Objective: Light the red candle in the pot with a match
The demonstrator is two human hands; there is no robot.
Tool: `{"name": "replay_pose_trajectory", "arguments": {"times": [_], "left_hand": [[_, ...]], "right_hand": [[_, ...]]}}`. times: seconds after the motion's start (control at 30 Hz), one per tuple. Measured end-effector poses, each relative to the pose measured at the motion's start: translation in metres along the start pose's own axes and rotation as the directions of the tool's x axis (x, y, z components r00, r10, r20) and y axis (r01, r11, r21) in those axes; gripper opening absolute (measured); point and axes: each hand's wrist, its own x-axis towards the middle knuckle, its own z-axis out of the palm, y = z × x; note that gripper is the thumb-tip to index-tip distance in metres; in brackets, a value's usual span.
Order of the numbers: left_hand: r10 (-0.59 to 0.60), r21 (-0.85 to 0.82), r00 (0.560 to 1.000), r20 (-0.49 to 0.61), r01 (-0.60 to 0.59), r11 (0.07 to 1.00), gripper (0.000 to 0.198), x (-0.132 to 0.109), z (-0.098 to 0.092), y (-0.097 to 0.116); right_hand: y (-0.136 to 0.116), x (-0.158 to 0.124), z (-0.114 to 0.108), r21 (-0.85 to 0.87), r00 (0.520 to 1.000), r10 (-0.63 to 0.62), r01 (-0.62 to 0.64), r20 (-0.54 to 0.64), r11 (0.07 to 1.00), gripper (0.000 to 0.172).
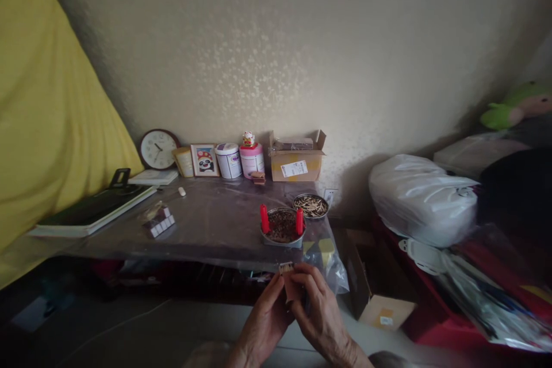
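Just in front of the table's edge, a small matchbox is between my two hands, its tray slid partly out so that the match heads show. My left hand grips it from the left, thumb along its side. From the other side my right hand has its fingers closed on the box; some fingertips are hidden. Beyond them, a metal bowl of dark grains holds two upright red candles, one at the left and one at the right. Behind it stands a round tin of loose matchsticks.
A wrapped pack of matchboxes lies on the table at left. Along the wall stand a clock, a framed picture, canisters and a cardboard box. An open carton sits on the floor, right.
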Motion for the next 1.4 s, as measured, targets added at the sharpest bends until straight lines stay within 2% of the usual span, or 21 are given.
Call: {"name": "replay_pose_trajectory", "arguments": {"times": [0.07,0.17,0.27,0.37,0.6,0.9,1.1,1.27,1.4], "left_hand": [[0.007,-0.015,1.0,-0.017,-0.008,1.0,0.023,0.0,0.0,0.002],[-0.011,-0.037,0.995,-0.097,0.008,0.999,0.023,-0.001,-0.002,0.006],[-0.05,0.007,0.983,-0.177,0.052,0.999,0.022,-0.002,-0.002,0.009],[-0.105,0.059,0.972,-0.209,0.12,0.991,0.024,-0.002,-0.001,0.01],[-0.125,0.118,0.953,-0.276,0.162,0.98,0.016,-0.005,-0.002,0.007],[-0.089,0.193,0.96,-0.267,0.143,0.971,0.017,-0.005,-0.008,0.006],[-0.075,0.237,0.965,-0.25,0.136,0.962,0.02,-0.005,-0.008,0.006],[-0.066,0.253,0.968,-0.242,0.129,0.959,0.021,-0.006,-0.006,0.007],[-0.069,0.259,0.967,-0.244,0.134,0.956,0.02,-0.008,-0.004,0.008]], "right_hand": [[0.0,0.003,-0.006,0.032,0.998,-0.004,0.002,0.057,0.999,0.032],[0.004,0.007,-0.014,0.09,0.99,0.038,-0.051,0.137,0.995,0.029],[0.014,0.009,-0.018,0.083,0.99,0.096,-0.105,0.102,0.991,0.014],[0.022,0.009,-0.017,0.07,0.993,0.097,-0.101,0.066,0.992,0.014],[0.02,0.007,-0.015,0.064,0.983,0.076,-0.087,0.168,0.994,0.016],[0.02,0.005,-0.012,0.033,0.957,0.068,-0.081,0.283,0.996,0.02],[0.019,0.005,-0.013,0.002,0.951,0.088,-0.093,0.295,0.996,0.014],[0.017,0.005,-0.014,-0.004,0.95,0.057,-0.058,0.306,0.998,0.02],[0.015,0.008,-0.016,0.019,0.955,0.039,-0.046,0.293,0.999,0.015]]}}
